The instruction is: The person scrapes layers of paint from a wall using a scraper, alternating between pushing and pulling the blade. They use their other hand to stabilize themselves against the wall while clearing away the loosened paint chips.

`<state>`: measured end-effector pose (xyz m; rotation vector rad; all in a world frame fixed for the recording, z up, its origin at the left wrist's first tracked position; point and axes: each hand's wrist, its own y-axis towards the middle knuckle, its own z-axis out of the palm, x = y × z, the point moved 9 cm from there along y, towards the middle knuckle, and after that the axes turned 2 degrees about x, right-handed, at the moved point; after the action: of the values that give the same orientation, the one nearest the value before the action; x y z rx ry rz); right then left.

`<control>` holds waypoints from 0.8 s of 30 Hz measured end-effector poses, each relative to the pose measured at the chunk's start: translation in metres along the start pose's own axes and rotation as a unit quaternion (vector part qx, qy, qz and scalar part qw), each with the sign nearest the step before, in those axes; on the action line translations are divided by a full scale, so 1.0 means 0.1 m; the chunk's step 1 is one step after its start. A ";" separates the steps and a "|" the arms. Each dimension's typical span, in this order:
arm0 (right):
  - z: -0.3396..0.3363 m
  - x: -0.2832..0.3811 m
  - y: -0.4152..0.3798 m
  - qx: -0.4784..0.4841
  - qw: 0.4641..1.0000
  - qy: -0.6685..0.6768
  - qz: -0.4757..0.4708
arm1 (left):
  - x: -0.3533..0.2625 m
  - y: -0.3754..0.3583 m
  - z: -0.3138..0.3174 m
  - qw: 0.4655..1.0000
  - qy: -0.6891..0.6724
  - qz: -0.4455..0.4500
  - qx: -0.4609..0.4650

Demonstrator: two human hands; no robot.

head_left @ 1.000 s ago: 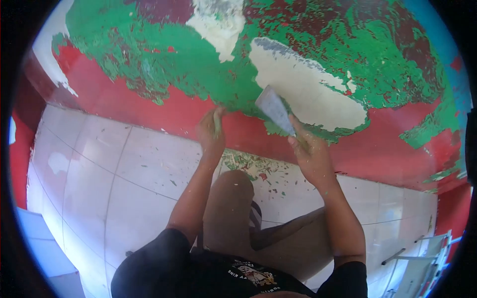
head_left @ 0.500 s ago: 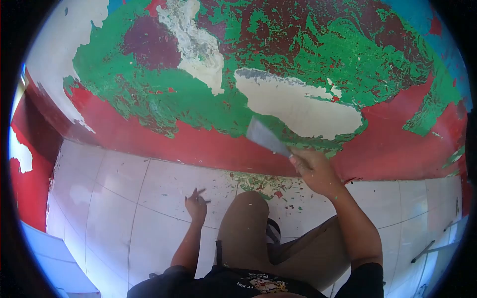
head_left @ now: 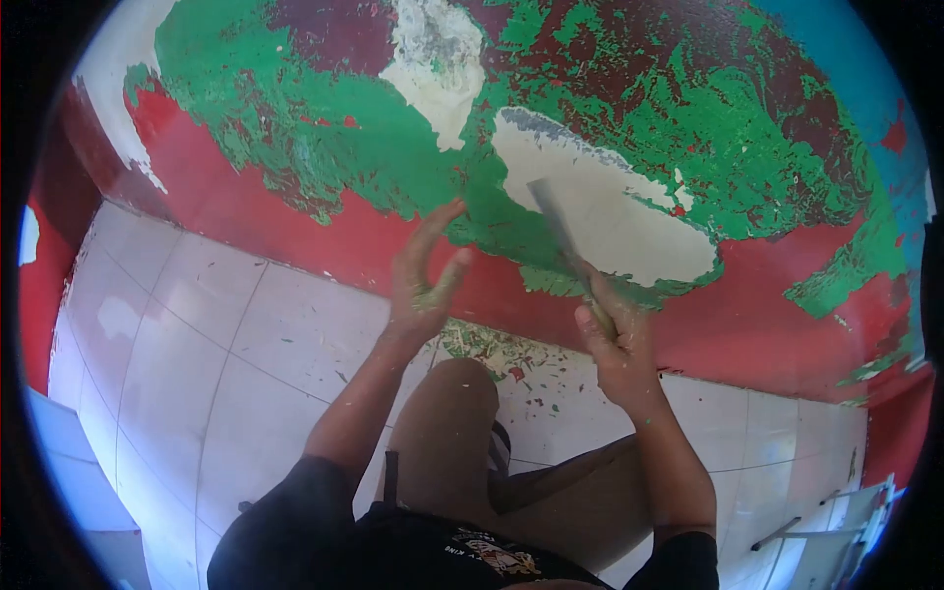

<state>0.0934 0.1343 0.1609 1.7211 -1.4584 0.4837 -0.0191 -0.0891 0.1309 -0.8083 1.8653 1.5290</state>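
Observation:
My right hand (head_left: 619, 339) is closed round the handle of a paint scraper (head_left: 562, 228), its flat metal blade pointing up and to the left. The blade overlaps a bare cream patch (head_left: 615, 216) on the wall, turned nearly edge-on. My left hand (head_left: 426, 280) is raised in front of the wall's red lower band, thumb and fingers apart, with nothing in it. Around the patch, the wall carries peeling green paint (head_left: 344, 147) with darker maroon areas showing through. Green and cream paint flakes (head_left: 492, 354) lie on the floor at the wall's foot, beyond my knee.
White floor tiles (head_left: 265, 393) run up to the wall. A metal-framed object (head_left: 836, 536) stands at the lower right, and a pale box-like thing (head_left: 64, 442) is at the lower left. Red side walls close both ends.
My left hand has risen from low over the floor to in front of the wall. The scraper has turned more upright, its blade now over the cream patch. The view has shifted slightly.

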 end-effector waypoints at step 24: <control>0.08 0.16 0.90 0.035 0.942 -0.319 0.095 | 0.57 0.61 0.47 0.973 0.112 -0.145 -0.140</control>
<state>0.0107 0.1180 0.1974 1.8979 -2.0965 0.0631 -0.0994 -0.0382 0.1183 -1.3703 1.6088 1.5820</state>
